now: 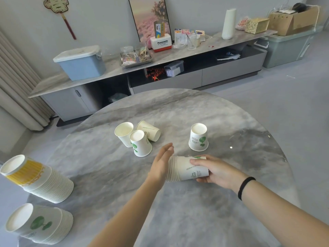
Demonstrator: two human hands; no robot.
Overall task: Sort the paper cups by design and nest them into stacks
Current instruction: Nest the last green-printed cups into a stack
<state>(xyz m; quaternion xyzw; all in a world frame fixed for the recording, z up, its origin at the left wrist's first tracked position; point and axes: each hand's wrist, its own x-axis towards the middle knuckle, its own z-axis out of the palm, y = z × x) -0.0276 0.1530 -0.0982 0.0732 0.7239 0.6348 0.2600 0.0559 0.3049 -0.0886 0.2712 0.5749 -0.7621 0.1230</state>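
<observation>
My right hand [212,169] grips a sideways nested stack of green-leaf cups [185,169] just above the round marble table [178,107]. My left hand [162,160] is flat and open against the stack's rim end. Three loose cups cluster beyond: an upright plain-looking cup [124,133], an upside-down green-leaf cup [140,143] and a cup lying on its side [149,131]. Another green-leaf cup [198,137] stands upside down at the right. At the left edge stand an inverted yellow-striped stack [37,179] and an inverted green-leaf stack [41,223].
Behind the table runs a long low cabinet [178,56] with a blue bin [80,63], a tray, a Panasonic box, a white vase [228,24] and cardboard boxes. Curtains hang at the left. Grey floor surrounds the table.
</observation>
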